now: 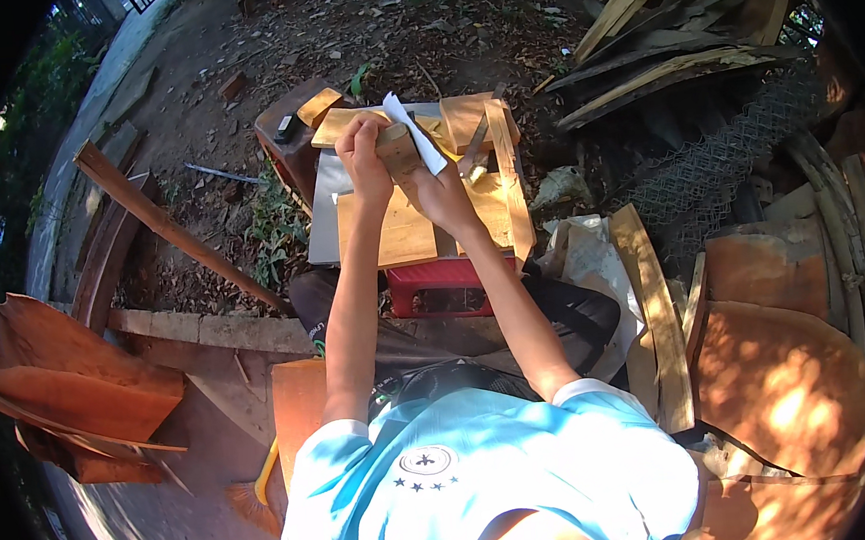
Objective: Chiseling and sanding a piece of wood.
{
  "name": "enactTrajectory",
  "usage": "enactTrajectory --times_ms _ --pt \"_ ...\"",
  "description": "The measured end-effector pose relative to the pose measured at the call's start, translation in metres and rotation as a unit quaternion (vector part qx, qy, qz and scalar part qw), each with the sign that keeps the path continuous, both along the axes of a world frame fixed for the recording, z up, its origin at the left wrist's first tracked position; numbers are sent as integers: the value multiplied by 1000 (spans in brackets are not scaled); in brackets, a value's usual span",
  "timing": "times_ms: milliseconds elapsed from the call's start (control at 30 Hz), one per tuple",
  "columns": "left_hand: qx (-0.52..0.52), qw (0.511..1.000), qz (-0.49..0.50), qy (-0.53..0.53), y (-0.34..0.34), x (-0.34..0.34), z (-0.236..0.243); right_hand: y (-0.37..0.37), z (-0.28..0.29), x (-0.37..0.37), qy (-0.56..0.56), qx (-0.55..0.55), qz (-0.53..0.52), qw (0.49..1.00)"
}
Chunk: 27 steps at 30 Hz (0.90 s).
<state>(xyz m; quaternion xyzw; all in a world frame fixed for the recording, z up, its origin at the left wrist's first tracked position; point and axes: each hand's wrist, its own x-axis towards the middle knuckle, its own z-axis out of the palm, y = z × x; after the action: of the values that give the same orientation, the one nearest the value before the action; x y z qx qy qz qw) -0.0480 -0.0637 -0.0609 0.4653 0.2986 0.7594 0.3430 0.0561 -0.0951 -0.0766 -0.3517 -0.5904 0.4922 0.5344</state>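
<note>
Head view: a small wood block [397, 150] was gripped by the left hand [364, 154] and right hand [437, 191]. It looked hard, light, best held by its sides.

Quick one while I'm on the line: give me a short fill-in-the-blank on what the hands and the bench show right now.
1. Both hands grip a small wooden ____.
2. The left hand and right hand work over a flat wooden ____ lying on the metal sheet.
3. Under the board sits a plastic crate coloured ____.
4. White ____ sticks out from under the block.

Missing words: block; board; red; paper
</note>
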Motion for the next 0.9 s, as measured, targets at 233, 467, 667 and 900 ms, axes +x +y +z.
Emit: enactTrajectory --times_ms 233,467,667,900 --pt "-17 990 -94 -99 11 -2 -8 40 -148 29 -225 -23 5 974" --pt "-177 981 75 -15 -19 38 -122 12 -156 0 -160 -61 -12 985" --pt "-100 937 65 329 -31 41 -106 15 -155 28 -278 -42 5 960" --pt "-47 923 5 381 -23 24 -71 20 -103 42 -195 22 1 981"
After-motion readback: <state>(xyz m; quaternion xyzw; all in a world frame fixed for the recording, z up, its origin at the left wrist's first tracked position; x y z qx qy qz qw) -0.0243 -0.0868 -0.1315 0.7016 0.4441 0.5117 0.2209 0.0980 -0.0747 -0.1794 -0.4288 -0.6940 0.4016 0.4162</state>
